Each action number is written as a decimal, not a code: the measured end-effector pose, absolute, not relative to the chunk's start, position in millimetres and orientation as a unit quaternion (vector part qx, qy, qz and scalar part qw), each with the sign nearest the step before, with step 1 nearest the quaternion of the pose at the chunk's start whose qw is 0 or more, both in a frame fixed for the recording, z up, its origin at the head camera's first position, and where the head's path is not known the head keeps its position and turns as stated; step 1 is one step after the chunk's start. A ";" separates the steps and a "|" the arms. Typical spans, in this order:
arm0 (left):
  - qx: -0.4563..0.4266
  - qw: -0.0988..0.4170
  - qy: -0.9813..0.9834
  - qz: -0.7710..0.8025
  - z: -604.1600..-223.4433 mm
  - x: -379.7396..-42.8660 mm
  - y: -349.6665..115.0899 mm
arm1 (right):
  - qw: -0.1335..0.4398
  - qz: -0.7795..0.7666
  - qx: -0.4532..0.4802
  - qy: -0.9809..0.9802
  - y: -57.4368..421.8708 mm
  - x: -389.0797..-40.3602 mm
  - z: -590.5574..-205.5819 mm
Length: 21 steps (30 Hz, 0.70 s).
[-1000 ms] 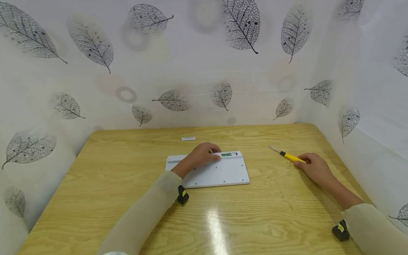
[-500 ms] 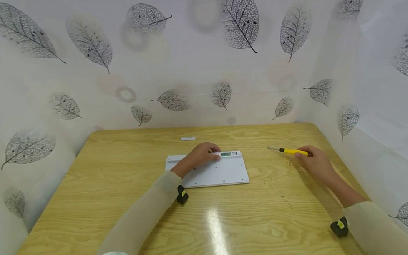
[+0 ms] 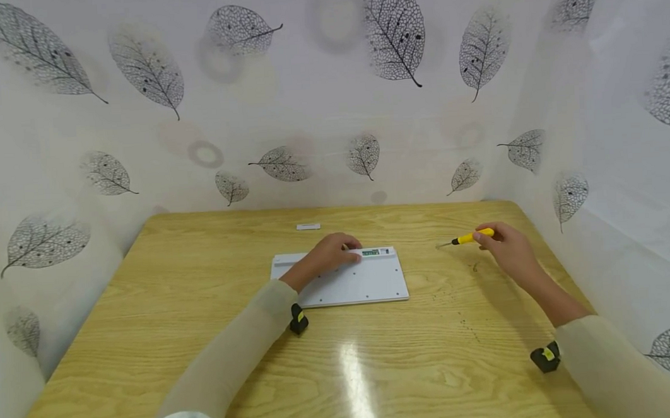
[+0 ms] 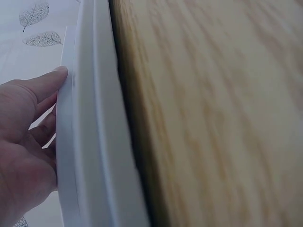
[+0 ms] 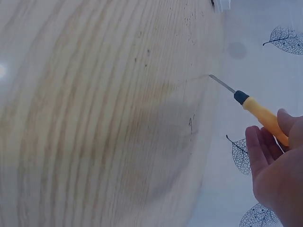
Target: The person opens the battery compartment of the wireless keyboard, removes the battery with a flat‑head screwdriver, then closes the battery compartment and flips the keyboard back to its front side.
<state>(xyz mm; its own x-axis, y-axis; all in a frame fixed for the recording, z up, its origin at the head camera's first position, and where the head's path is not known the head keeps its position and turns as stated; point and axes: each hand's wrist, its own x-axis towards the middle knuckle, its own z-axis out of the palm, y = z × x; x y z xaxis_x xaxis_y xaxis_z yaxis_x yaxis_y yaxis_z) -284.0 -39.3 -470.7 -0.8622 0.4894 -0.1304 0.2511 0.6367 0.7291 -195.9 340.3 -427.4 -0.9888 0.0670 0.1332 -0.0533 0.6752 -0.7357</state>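
A white keyboard [image 3: 367, 283] lies underside up in the head view, with small dark screw spots and a raised ridge along its far edge. Near the ridge's right end, a slot shows a green part [image 3: 370, 253]. My left hand [image 3: 331, 253] grips the ridge, thumb on the near side and fingers over the far edge. In the left wrist view, thumb [image 4: 54, 78] and fingers pinch the white edge. To the right, my right hand [image 3: 510, 253] pinches a yellow screwdriver [image 3: 473, 236] by its handle. Its metal shaft points left and slightly down, above the table.
A small white strip [image 3: 308, 227] lies behind the keyboard on the wooden table [image 3: 202, 273]. Several tiny dark specks [image 3: 463, 322] dot the tabletop right of the keyboard. Leaf-patterned white sheets [image 3: 307, 109] enclose the table's back and sides.
My right hand has moved away from me, raising the screwdriver's handle end. The shaft has swung from pointing up-left to slightly down-left. My left hand and the keyboard have stayed put.
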 end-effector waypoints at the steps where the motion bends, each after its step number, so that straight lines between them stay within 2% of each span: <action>1: 0.208 0.160 0.891 0.372 -470.8 -284.1 -39.4 | 0.076 0.413 -0.001 -0.907 338.5 -197.1 -426.7; 8: 0.209 0.160 0.891 0.370 -471.5 -283.9 -40.4 | 0.089 0.479 0.018 -0.873 324.3 -204.4 -425.2; 21: 0.209 0.152 0.889 0.378 -470.7 -280.5 -40.6 | 0.112 0.485 0.034 -0.867 293.5 -211.1 -423.2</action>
<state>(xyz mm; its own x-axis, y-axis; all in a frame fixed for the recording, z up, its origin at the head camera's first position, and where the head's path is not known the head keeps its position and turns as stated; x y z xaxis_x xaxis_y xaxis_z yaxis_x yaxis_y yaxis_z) -280.5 -40.6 -470.7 -0.8665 0.4862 -0.1132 0.2558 0.6272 0.7357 -211.1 293.5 -423.2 -0.9728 0.0499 0.2263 -0.1669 0.5268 -0.8334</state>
